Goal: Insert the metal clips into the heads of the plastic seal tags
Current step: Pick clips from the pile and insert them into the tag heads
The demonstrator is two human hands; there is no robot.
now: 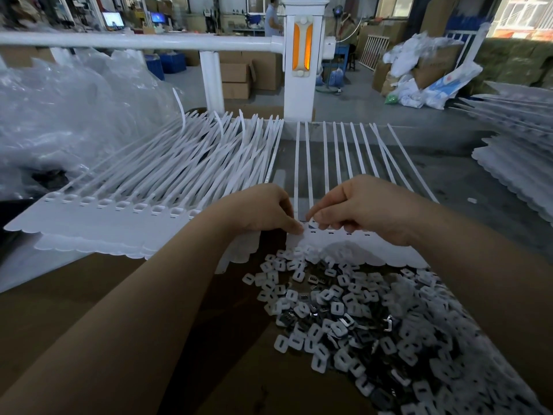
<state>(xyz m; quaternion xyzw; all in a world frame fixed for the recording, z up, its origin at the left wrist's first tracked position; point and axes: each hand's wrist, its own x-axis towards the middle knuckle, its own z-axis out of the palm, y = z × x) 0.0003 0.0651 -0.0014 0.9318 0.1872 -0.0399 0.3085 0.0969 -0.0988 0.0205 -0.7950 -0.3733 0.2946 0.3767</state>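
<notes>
A white strip of joined seal tags (353, 245) lies in front of me, its long tails (344, 151) running away across the table. My left hand (263, 209) pinches the strip's left end at the heads. My right hand (359, 205) presses a small clip (312, 224) with thumb and fingertips onto the leftmost tag head. A big loose heap of white-capped metal clips (359, 319) spreads just below the strip. A stack of further tag strips (125, 217) lies to the left, heads toward me.
Crumpled clear plastic bags (59, 115) pile at the far left. More tag strips (514, 163) are stacked at the right. A white rail and post (302, 70) stand behind the table. Cardboard boxes and a person are in the background.
</notes>
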